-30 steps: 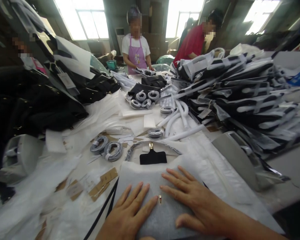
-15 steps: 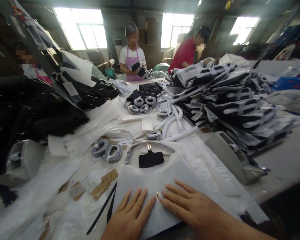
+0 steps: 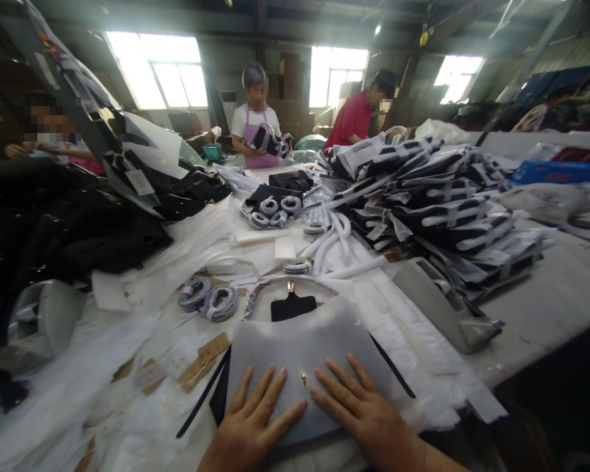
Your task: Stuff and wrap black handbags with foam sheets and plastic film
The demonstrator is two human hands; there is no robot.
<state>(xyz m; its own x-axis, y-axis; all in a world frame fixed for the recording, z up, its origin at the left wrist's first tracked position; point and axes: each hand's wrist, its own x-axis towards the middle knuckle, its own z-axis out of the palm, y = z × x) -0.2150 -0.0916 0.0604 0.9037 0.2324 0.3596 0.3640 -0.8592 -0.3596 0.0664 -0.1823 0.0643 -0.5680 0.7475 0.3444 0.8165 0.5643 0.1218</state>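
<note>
A black handbag lies flat before me under a translucent white sheet point(image 3: 307, 337). My left hand point(image 3: 255, 406) rests on the sheet's left half, fingers spread. On the right half, my right hand point(image 3: 358, 406) lies flat with its fingers apart. Between the hands, a small gold clasp piece point(image 3: 303, 379) pokes through the sheet. Above the sheet's top edge show the bag's wrapped handle point(image 3: 250, 298) and a black flap point(image 3: 294, 308) with a gold buckle. Dark straps point(image 3: 392, 367) stick out at both sides.
Coiled grey straps point(image 3: 221, 303) and brown card tags point(image 3: 206, 357) lie to the left. Tape dispensers point(image 3: 445, 305) stand on both sides. Wrapped bags point(image 3: 437, 196) are piled at right, black bags point(image 3: 69, 216) at left. Co-workers point(image 3: 255, 124) stand across the table.
Both hands remain on the sheet; the right hand has shifted slightly. The sheet's right side has drawn in, exposing a dark strap there. The camera view has tilted up a little.
</note>
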